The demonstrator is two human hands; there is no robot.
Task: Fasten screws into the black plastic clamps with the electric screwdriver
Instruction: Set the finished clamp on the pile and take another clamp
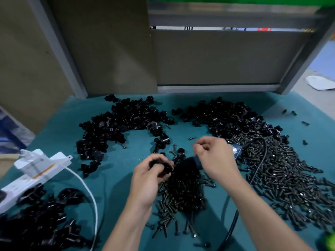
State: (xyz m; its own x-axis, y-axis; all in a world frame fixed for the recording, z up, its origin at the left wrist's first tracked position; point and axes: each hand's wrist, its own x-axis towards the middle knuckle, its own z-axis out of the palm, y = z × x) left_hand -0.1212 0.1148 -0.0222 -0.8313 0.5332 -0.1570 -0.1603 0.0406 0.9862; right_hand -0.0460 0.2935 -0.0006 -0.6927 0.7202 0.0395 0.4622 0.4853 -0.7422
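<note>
Clamps [126, 120] lay in 3 black heaps on the teal counter [130, 178]: 1 at upper centre, 1 at upper right and 1 in the lower left corner. Screws [282, 169] spread in a wide dark drift down the right side and in a smaller mound at lower centre, between the forearms.

Just left of centre, the left hand [148, 174] gripped 1 clamp [161, 164], fingers curled round it above the near mound. The right hand [215, 156] hung just beside it, to the right and apart from it, fingers curled and thumb meeting forefinger; whether anything was pinched there could not be told.

The screwdriver [236, 151] lay on the counter beneath the right hand, its blue-grey body showing past the knuckles, and its black cord [261, 160] looped over the screws. At left sat a white power strip [34, 171], its white cable [88, 194] curving down to the bottom edge.
</note>
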